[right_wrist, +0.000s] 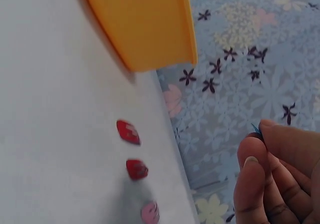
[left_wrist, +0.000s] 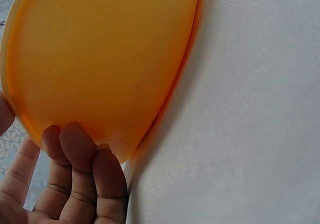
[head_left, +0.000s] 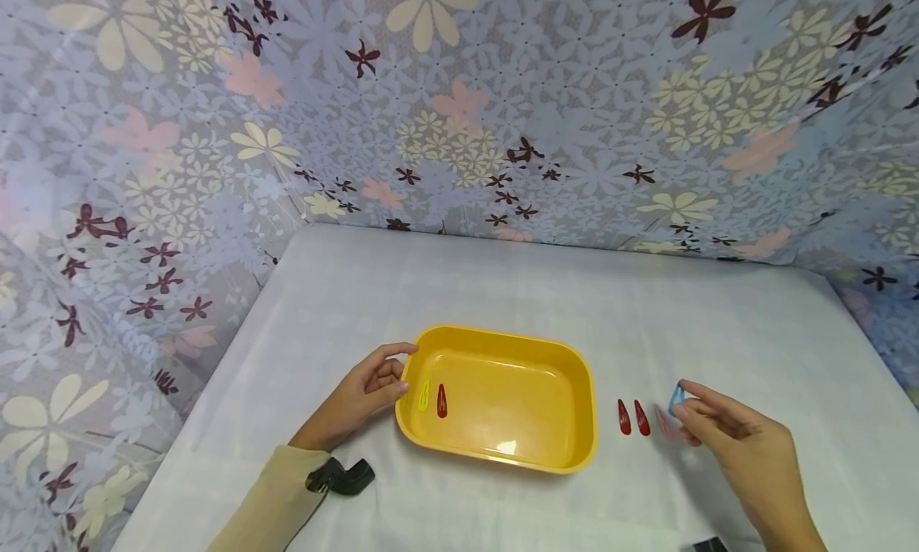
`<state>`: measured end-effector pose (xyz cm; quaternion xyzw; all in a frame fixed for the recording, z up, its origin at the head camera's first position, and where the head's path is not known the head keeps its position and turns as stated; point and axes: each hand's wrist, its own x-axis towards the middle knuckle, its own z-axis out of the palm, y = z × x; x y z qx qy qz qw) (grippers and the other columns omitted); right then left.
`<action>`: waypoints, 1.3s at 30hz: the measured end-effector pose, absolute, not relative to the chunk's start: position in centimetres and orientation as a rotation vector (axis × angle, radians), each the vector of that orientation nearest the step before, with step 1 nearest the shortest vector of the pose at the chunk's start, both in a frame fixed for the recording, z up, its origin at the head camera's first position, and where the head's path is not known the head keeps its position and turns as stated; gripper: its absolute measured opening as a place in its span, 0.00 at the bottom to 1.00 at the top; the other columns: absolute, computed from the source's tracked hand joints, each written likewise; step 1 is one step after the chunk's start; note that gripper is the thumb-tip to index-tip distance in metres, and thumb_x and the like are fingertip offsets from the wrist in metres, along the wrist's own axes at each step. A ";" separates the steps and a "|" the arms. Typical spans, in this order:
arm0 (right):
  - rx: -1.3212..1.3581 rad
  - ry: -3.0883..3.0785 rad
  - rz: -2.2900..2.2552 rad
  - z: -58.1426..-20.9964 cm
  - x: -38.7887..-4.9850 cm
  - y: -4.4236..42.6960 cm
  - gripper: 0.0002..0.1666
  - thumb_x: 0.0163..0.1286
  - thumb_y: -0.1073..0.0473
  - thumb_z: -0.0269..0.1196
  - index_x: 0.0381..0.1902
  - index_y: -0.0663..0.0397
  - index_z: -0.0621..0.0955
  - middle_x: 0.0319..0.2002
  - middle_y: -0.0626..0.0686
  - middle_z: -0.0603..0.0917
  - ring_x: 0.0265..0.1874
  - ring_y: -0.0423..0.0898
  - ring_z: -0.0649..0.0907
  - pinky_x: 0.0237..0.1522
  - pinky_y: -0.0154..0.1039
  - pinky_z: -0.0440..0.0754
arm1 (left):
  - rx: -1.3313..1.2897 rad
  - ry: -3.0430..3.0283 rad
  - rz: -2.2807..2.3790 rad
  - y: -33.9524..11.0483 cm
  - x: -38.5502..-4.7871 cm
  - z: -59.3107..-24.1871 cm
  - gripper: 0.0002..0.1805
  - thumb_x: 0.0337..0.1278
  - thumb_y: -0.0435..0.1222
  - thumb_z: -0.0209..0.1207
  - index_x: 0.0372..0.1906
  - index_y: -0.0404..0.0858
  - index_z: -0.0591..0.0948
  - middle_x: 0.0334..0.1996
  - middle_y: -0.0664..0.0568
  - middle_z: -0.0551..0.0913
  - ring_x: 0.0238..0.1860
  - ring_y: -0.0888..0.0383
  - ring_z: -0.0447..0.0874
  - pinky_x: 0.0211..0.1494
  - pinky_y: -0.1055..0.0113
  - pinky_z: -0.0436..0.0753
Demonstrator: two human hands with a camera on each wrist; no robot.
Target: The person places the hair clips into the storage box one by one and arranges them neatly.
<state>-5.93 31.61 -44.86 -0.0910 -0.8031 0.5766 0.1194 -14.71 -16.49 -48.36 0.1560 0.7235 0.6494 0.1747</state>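
Note:
My left hand [head_left: 364, 394] holds the left end of a yellow plastic tray [head_left: 495, 456], with the thumb and index finger at its rim. In the left wrist view, its other fingers [left_wrist: 80, 146] lie curled against the outer wall. Inside the tray lie a yellow snap hair clip [head_left: 424, 396] and a dark red one [head_left: 441, 401], side by side. To the right of the tray, my right hand [head_left: 747, 440] pinches a light blue hair clip [head_left: 676, 398] above the cloth. Most of this clip is hidden by the fingers in the right wrist view.
Two red hair clips [head_left: 624, 417] and a pink one [head_left: 662, 421] lie in a row on the white cloth [head_left: 459, 281] between the tray and my right hand. Flowered fabric [head_left: 502, 97] hangs behind and beside the table. A black strap [head_left: 341, 476] is on the left wrist.

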 end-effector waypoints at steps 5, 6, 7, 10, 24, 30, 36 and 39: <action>-0.258 -2.416 1.635 -44.0 -6.1 30.8 0.27 0.65 0.67 0.72 0.62 0.64 0.82 0.36 0.45 0.90 0.28 0.44 0.89 0.32 0.32 0.85 | 0.442 2.064 1.836 -16.5 -14.7 -48.4 0.28 0.71 0.34 0.61 0.72 0.45 0.69 0.46 0.39 0.77 0.41 0.52 0.78 0.47 0.70 0.82; -0.265 -2.460 1.583 -43.8 -6.2 30.7 0.27 0.66 0.64 0.72 0.62 0.63 0.82 0.36 0.45 0.90 0.28 0.44 0.89 0.32 0.32 0.85 | 0.441 2.064 1.838 -16.4 -14.7 -48.4 0.28 0.71 0.34 0.61 0.72 0.45 0.69 0.46 0.39 0.77 0.40 0.52 0.78 0.46 0.70 0.82; -0.265 -2.489 1.558 -43.6 -6.3 30.5 0.27 0.66 0.62 0.72 0.62 0.62 0.82 0.36 0.45 0.90 0.29 0.45 0.89 0.33 0.32 0.85 | 0.443 2.062 1.841 -16.4 -14.7 -48.4 0.28 0.71 0.34 0.61 0.72 0.45 0.69 0.46 0.39 0.77 0.40 0.52 0.78 0.46 0.70 0.82; -0.242 -2.579 1.471 -43.1 -6.4 30.2 0.28 0.67 0.57 0.72 0.63 0.61 0.82 0.37 0.47 0.90 0.31 0.46 0.90 0.35 0.33 0.86 | 0.441 2.043 1.857 -16.4 -14.7 -48.5 0.28 0.71 0.33 0.61 0.73 0.44 0.69 0.46 0.38 0.77 0.40 0.52 0.78 0.46 0.69 0.82; -0.155 -2.717 1.432 -41.4 -7.0 28.9 0.31 0.68 0.46 0.71 0.66 0.51 0.81 0.40 0.47 0.90 0.27 0.50 0.87 0.30 0.39 0.86 | 0.422 2.044 1.847 -16.4 -14.7 -48.3 0.28 0.71 0.34 0.62 0.72 0.48 0.71 0.47 0.39 0.77 0.41 0.51 0.78 0.47 0.69 0.82; -0.017 -2.709 1.363 -41.0 -7.2 27.4 0.27 0.69 0.51 0.71 0.64 0.46 0.82 0.38 0.48 0.89 0.21 0.48 0.83 0.26 0.38 0.84 | 0.428 2.032 1.856 -16.4 -14.8 -48.3 0.28 0.71 0.34 0.62 0.72 0.47 0.70 0.47 0.39 0.77 0.41 0.52 0.78 0.47 0.69 0.82; 0.071 -2.712 1.300 -40.5 -7.7 26.2 0.21 0.69 0.51 0.70 0.59 0.42 0.86 0.37 0.48 0.88 0.19 0.50 0.82 0.22 0.37 0.81 | 0.441 2.039 1.864 -16.4 -14.7 -48.3 0.28 0.71 0.34 0.62 0.72 0.47 0.70 0.46 0.39 0.77 0.41 0.52 0.79 0.47 0.69 0.83; 0.083 -2.717 1.302 -40.3 -8.1 25.8 0.20 0.69 0.51 0.70 0.59 0.41 0.86 0.38 0.49 0.88 0.18 0.49 0.80 0.17 0.37 0.74 | 0.456 2.041 1.865 -16.4 -14.8 -48.3 0.28 0.71 0.33 0.61 0.72 0.46 0.70 0.45 0.39 0.77 0.41 0.52 0.80 0.47 0.69 0.83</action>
